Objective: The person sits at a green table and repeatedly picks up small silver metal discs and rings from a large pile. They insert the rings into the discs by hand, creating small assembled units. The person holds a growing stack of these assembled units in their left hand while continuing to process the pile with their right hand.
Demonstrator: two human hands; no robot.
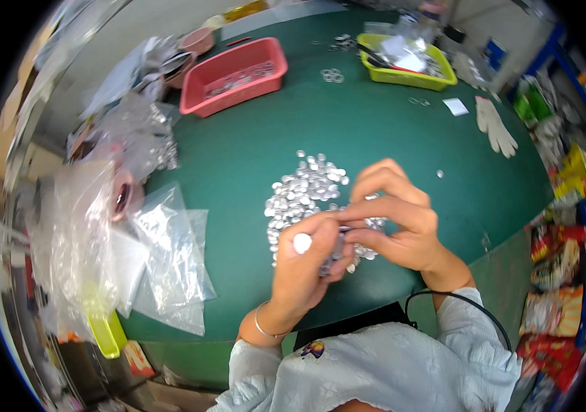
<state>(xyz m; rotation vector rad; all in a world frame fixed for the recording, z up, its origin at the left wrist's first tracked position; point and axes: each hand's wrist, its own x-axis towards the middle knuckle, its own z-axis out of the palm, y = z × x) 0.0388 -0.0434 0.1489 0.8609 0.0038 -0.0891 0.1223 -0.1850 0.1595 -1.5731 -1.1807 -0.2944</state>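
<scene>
A heap of small round silver metal pieces (300, 192) lies on the green table under and beyond my hands. My left hand (306, 257) is curled closed at the near edge of this heap, palm side partly hidden. Greyish shiny bits show between its fingers, too blurred to name. Against the base of its thumb is a white round spot (302, 242). My right hand (403, 220) meets the left one from the right, thumb and index fingertips pinched together at the left fingertips. What the pinch holds is too small to make out.
A pink basket (234, 99) with metal pieces stands far left, a yellow-green basket (409, 79) far right. Clear plastic bags (173, 261) cover the left side. A white glove (494, 127) lies at right; metal rings (332, 75) lie far back. A black cable (492, 317) crosses my right forearm.
</scene>
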